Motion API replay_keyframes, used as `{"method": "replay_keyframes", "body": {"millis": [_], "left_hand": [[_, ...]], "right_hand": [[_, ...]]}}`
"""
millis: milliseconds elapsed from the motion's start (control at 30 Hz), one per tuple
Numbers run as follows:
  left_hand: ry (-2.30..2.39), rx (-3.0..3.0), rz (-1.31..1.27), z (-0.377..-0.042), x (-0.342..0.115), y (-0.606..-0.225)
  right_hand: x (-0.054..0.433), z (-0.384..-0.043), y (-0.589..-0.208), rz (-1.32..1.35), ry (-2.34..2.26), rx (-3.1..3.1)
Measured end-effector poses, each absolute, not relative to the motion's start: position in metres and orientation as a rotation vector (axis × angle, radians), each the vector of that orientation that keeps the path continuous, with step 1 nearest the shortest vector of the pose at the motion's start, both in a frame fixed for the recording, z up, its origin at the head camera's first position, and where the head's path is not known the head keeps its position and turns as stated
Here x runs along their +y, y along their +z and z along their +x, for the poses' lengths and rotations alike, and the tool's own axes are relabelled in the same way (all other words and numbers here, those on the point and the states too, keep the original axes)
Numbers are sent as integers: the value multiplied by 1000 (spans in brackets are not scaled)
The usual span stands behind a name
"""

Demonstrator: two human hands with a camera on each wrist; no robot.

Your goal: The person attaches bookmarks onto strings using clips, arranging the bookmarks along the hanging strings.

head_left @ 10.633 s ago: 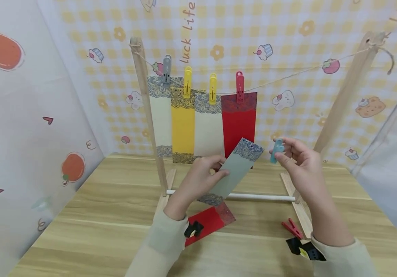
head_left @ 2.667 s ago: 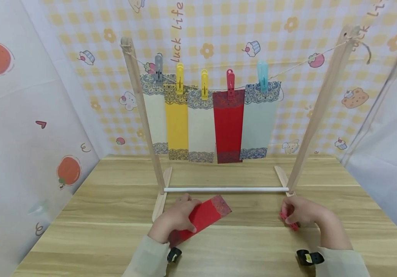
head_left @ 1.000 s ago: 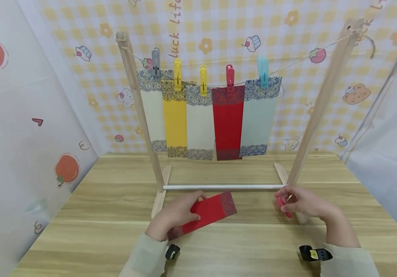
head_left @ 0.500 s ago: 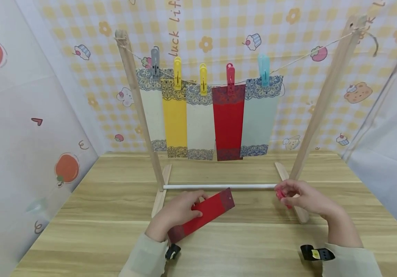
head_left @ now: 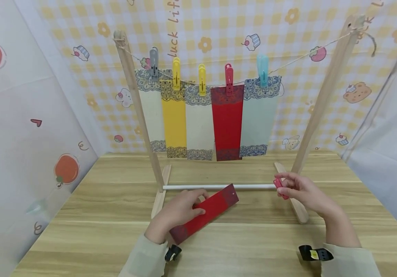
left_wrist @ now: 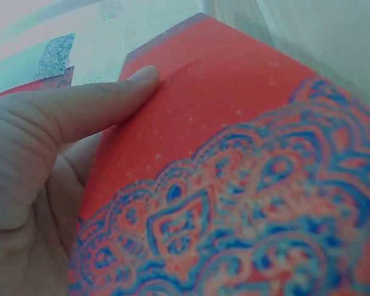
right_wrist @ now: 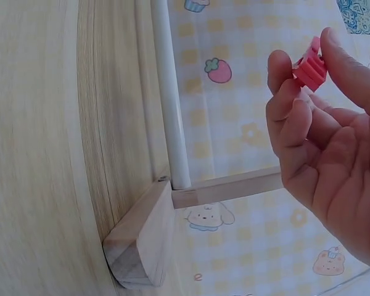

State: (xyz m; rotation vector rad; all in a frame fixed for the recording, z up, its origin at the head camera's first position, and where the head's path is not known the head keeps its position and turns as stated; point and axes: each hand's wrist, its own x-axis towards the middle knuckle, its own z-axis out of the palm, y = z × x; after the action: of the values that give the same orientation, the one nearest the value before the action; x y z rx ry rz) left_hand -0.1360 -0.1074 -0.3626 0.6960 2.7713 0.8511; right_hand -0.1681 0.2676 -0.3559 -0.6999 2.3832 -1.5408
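Note:
My left hand [head_left: 179, 209] pinches a red card [head_left: 215, 207] with dark patterned ends, thumb on the near face. Its far end is tilted up, just above the table, and shows a small hole. In the left wrist view the thumb lies along the edge of the card [left_wrist: 191, 92]. Between the thumb and fingers of my right hand [head_left: 307, 196] is a red clothespin [head_left: 280, 188], raised beside the rack's right foot. Cream, yellow, red [head_left: 227, 123] and pale blue [head_left: 258, 119] cards hang in a row from a string, each under a clothespin.
The string [head_left: 298, 59] runs between two wooden posts, the right post [head_left: 326, 96] leaning outward. A white rod [head_left: 219, 187] joins their bases. Bare wood shows on the table [head_left: 240, 246] in front. A checked cloth [head_left: 281, 30] stands behind.
The pale blue card and light blue clothespin, once in my hands, now hang on the string. My left hand has lifted the red card; my right has picked up the red clothespin and raised it.

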Motion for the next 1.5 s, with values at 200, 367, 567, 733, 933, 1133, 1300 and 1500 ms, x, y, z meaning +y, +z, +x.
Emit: {"method": "replay_keyframes", "body": {"millis": [200, 367, 567, 733, 933, 1133, 1300, 1500], "left_hand": [[895, 2829, 746, -138, -104, -359], [952, 2825, 740, -141, -100, -354], [994, 2819, 721, -144, -94, -348], [1009, 2831, 765, -147, -87, -340], [1024, 2863, 816, -150, -79, -330], [1079, 2874, 860, -156, -70, -317], [1144, 2874, 908, -160, -61, -305], [1210, 2885, 1013, -164, -49, -296]], "right_hand": [[265, -167, -353, -637, -1554, 2473], [264, -165, -352, -693, -1657, 2480], [267, -166, -348, -708, -1729, 2492], [268, -168, -346, -723, -1845, 2466], [264, -174, -335, -837, -2028, 2335], [255, -181, -314, -886, -2156, 2287], [251, -184, -293, -890, -2280, 2255], [246, -183, -270, -886, -2334, 2255]]}}
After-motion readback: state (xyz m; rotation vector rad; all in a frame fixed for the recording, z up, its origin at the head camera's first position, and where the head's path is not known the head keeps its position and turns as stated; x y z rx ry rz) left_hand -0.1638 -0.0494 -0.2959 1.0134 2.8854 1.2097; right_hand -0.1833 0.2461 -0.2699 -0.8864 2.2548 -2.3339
